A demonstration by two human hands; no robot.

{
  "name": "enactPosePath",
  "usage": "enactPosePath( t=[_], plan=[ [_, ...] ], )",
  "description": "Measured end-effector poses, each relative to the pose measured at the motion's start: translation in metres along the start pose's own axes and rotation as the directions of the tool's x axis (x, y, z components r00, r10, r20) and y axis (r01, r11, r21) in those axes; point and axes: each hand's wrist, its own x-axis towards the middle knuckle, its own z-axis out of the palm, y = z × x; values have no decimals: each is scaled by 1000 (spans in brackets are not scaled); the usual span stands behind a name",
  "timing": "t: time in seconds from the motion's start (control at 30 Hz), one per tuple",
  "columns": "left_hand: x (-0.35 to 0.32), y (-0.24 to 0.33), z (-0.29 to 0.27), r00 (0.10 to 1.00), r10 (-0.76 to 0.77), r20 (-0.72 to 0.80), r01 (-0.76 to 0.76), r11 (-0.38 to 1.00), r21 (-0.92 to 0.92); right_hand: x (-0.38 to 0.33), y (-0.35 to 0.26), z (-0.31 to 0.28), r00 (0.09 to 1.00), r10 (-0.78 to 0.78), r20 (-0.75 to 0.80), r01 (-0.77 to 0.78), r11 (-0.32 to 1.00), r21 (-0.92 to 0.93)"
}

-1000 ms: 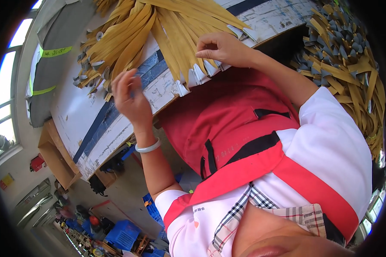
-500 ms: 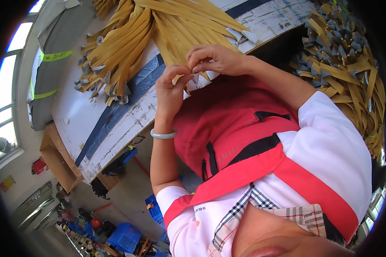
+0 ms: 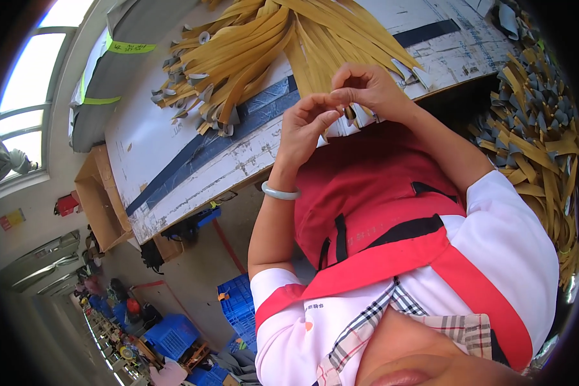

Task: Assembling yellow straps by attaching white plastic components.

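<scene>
Head view: both hands meet at the near edge of the white table (image 3: 174,161). The left hand (image 3: 305,132) and right hand (image 3: 367,87) pinch one yellow strap's (image 3: 315,55) grey end, the strap running lengthwise away across the table.

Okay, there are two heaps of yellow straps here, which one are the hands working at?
The fanned heap of yellow straps on the white table; both hands meet at its near edge. The other heap lies apart, right.
</scene>
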Motion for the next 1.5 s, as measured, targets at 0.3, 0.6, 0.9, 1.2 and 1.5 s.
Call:
enactPosePath(
  t=[0.3,0.6,0.9,1.2,1.5],
  plan=[
    [-6,-11,3,951,307,25,-248,714,654,-8,7,-12,989,-3,-147,-66,886,-458],
    [12,-28,11,942,193,273,-332,446,831,-21,5,-21,988,29,-153,-92,903,-420],
    [8,-12,-5,990,133,52,-140,974,176,-14,-20,-13,982,29,184,50,909,-413],
    [8,-4,1,949,236,-211,-211,968,136,2,-19,1,982,161,93,-133,958,-254],
    [7,-40,18,655,641,-401,-294,705,646,5,-8,19,969,-248,-2,183,721,-668]
  ],
)
